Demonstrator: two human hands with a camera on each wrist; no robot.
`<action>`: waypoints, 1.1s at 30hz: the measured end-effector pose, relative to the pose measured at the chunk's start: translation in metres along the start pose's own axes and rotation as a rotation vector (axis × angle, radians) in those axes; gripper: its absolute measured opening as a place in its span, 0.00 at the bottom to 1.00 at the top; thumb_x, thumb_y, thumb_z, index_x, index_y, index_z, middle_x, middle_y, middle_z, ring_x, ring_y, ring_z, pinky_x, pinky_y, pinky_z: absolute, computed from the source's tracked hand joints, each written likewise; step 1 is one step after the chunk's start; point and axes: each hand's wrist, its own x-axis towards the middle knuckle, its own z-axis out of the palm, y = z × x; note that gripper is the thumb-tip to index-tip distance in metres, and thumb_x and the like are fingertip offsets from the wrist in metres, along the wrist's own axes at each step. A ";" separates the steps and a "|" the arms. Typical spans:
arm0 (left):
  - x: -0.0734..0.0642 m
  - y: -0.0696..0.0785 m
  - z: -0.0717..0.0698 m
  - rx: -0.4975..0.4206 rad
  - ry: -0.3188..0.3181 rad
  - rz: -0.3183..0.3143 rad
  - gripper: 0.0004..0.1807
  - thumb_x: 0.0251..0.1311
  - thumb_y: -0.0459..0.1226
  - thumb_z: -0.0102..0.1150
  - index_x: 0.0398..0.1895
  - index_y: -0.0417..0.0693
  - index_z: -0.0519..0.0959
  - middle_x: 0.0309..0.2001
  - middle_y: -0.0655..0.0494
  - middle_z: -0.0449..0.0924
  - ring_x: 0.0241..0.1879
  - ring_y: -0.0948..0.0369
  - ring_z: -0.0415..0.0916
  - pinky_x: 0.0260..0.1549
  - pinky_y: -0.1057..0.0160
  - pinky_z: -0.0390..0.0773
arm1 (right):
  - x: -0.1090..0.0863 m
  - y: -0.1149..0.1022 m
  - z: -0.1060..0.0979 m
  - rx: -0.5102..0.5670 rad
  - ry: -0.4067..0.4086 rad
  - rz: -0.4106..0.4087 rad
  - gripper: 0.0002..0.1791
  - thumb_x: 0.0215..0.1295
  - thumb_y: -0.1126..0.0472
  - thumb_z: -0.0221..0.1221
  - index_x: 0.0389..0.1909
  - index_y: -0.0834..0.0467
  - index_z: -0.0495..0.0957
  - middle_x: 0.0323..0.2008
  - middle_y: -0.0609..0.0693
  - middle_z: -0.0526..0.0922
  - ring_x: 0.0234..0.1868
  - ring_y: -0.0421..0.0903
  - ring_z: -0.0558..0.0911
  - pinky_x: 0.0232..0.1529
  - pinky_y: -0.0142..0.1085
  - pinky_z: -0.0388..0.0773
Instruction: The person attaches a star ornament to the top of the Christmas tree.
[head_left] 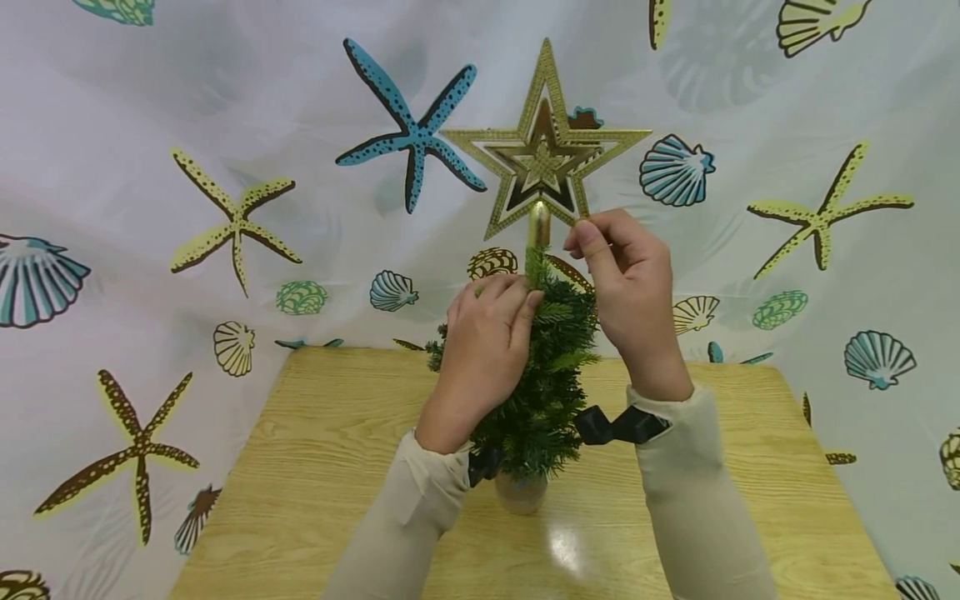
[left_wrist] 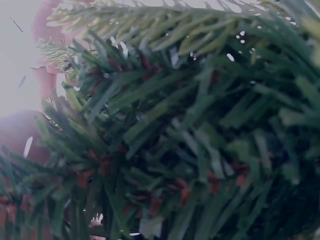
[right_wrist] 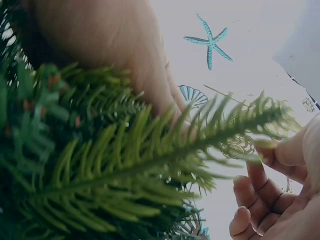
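A small artificial Christmas tree [head_left: 536, 433] stands upright on the table, its base [head_left: 521, 496] showing below the branches. On its tip sits a gold star tree topper [head_left: 543, 167], the sleeve [head_left: 539, 223] over the top sprig. My left hand [head_left: 487, 337] holds the tree's upper part, fingers curled at the top branches just below the sleeve. With thumb and forefinger, my right hand [head_left: 630, 279] pinches the star's lower right point. Green branches [left_wrist: 175, 130] fill the left wrist view. In the right wrist view, a light-green sprig [right_wrist: 165, 160] crosses in front of both hands.
The wood-grain table [head_left: 322, 467] extends on both sides of the tree. A white cloth [head_left: 300, 83] printed with starfish and shells hangs behind and beside it. Black straps [head_left: 622, 425] sit at my sleeve cuffs, close to the branches.
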 end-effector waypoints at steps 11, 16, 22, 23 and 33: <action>0.000 0.001 0.001 0.006 -0.004 -0.008 0.20 0.83 0.46 0.44 0.49 0.46 0.84 0.63 0.47 0.79 0.70 0.43 0.66 0.70 0.35 0.55 | -0.005 0.003 -0.005 -0.112 -0.008 -0.012 0.13 0.79 0.66 0.56 0.34 0.69 0.80 0.35 0.55 0.79 0.32 0.45 0.74 0.33 0.35 0.69; 0.001 0.001 0.002 0.000 0.002 -0.009 0.20 0.83 0.46 0.44 0.47 0.45 0.84 0.63 0.47 0.79 0.69 0.43 0.66 0.71 0.35 0.55 | -0.007 0.006 -0.006 -0.118 -0.004 0.004 0.13 0.79 0.66 0.56 0.33 0.70 0.80 0.35 0.55 0.79 0.32 0.45 0.74 0.33 0.35 0.69; 0.000 0.001 0.003 -0.002 0.012 0.000 0.19 0.83 0.46 0.44 0.44 0.46 0.84 0.62 0.47 0.80 0.69 0.42 0.67 0.70 0.34 0.56 | -0.007 0.006 -0.005 -0.140 -0.024 0.005 0.14 0.78 0.67 0.55 0.30 0.69 0.78 0.36 0.56 0.77 0.34 0.47 0.73 0.35 0.36 0.70; 0.000 0.001 0.003 -0.003 0.012 0.000 0.19 0.83 0.46 0.44 0.43 0.46 0.83 0.62 0.47 0.80 0.69 0.43 0.67 0.70 0.34 0.56 | -0.008 0.006 -0.005 -0.151 -0.033 0.002 0.14 0.78 0.67 0.55 0.30 0.68 0.78 0.36 0.56 0.77 0.34 0.47 0.73 0.36 0.36 0.70; 0.000 0.002 0.002 -0.003 0.011 0.003 0.19 0.83 0.45 0.44 0.39 0.47 0.82 0.62 0.47 0.80 0.69 0.42 0.67 0.69 0.33 0.56 | -0.010 0.006 -0.009 -0.211 -0.088 0.011 0.14 0.78 0.69 0.56 0.28 0.66 0.79 0.37 0.54 0.74 0.32 0.47 0.71 0.36 0.37 0.70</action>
